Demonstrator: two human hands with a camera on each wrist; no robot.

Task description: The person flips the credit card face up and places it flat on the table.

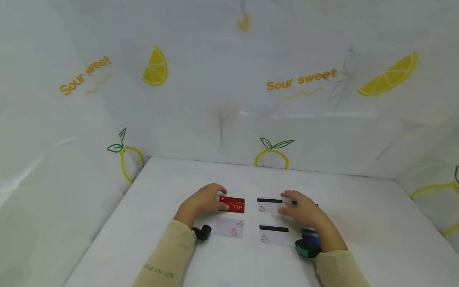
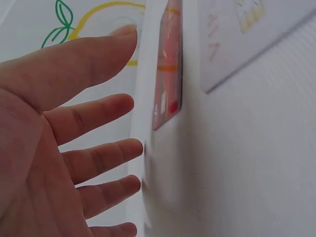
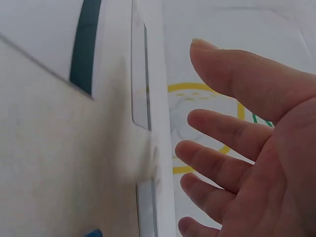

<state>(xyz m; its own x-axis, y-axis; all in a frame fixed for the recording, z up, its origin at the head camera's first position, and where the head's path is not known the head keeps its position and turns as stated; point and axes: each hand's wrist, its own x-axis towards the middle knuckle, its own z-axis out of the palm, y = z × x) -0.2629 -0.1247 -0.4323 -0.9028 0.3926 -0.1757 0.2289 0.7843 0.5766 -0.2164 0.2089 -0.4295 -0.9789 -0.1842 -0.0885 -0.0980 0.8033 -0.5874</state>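
Note:
My left hand point(image 1: 205, 199) is beside a red VIP card point(image 1: 236, 205) lying on the white table, and its thumb overlaps the card's left end in the head view. The left wrist view shows its fingers point(image 2: 106, 153) spread, with nothing between them. On the other side, my right hand point(image 1: 304, 208) hovers at the right end of a pale card with a black stripe point(image 1: 267, 206). Its fingers point(image 3: 217, 163) are loosely bent and hold nothing. Another striped card point(image 1: 294, 203) is mostly hidden behind this hand.
Nearer the front lie a pale flowered card point(image 1: 229, 228), a second pale striped card point(image 1: 274, 235) and a blue card point(image 1: 310, 236), partly covered by the right wrist device point(image 1: 307, 250). A lemon-printed sheet point(image 1: 215, 79) rises behind the table point(image 1: 172, 175).

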